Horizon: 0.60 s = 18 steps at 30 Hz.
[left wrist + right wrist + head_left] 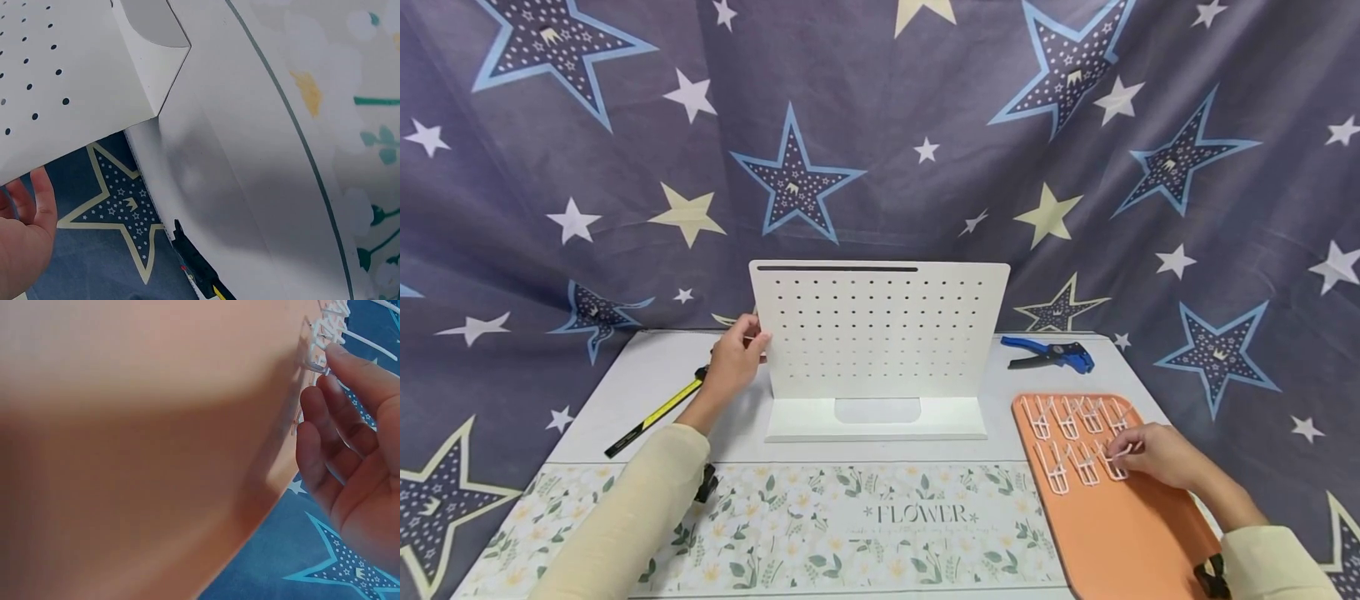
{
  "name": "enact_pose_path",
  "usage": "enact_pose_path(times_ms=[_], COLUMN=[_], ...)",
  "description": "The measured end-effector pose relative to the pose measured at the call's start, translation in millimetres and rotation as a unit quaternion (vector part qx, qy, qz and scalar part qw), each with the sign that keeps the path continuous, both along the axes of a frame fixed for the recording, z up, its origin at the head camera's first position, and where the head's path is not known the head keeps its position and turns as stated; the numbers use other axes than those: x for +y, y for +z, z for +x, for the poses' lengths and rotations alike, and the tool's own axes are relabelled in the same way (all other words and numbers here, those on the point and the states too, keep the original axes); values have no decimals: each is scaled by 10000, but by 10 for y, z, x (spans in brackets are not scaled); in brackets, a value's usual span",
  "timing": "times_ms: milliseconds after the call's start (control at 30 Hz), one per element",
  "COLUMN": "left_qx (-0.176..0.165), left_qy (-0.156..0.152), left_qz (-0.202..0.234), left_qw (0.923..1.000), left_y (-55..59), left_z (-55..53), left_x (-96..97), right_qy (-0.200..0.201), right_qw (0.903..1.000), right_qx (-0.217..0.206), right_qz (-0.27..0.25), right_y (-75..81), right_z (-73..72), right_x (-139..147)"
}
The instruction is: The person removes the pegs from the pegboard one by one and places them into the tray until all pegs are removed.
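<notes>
A white pegboard [880,333] with rows of small holes stands upright on its base near the back of the table. My left hand [737,357] grips its left side edge; in the left wrist view the fingers [44,197] meet that edge. To the right, my right hand [1157,454] is over an orange tray [1120,533], pinching a white wire pegboard hook [1114,468] between thumb and fingertips. Close up, the right wrist view has the thumb [350,362] against the white wire. Several more white hooks [1040,419] lie in two rows at the tray's far end.
Blue-and-black wire strippers [1051,354] lie behind the tray. A yellow-and-black tool [658,412] lies at the left, beside my left forearm. Along the front runs a floral mat [880,525] marked FLOWER. A star-patterned curtain [880,183] hangs behind the table.
</notes>
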State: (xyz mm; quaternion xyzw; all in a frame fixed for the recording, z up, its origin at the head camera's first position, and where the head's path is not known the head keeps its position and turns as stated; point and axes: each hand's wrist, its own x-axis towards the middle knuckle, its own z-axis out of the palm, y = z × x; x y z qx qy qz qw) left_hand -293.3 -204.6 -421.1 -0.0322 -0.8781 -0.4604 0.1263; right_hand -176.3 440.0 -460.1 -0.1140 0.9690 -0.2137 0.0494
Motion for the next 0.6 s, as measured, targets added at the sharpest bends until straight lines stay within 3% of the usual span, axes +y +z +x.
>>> enact_pose_path(times_ms=[400,500,600], left_qx=[-3,28,69], left_qy=[30,-18,-67], left_qz=[-31,-87,-256], left_qw=[10000,10000,9996], left_y=[9,6,24], left_z=[4,9,29], left_x=[7,-8,-24], right_qy=[72,65,110], right_qw=[10000,9999,9998], right_qx=[0,-111,46], right_qz=[50,33,183], right_y=[8,38,102], right_z=[-17,-10,1], right_x=[-44,-48,-20])
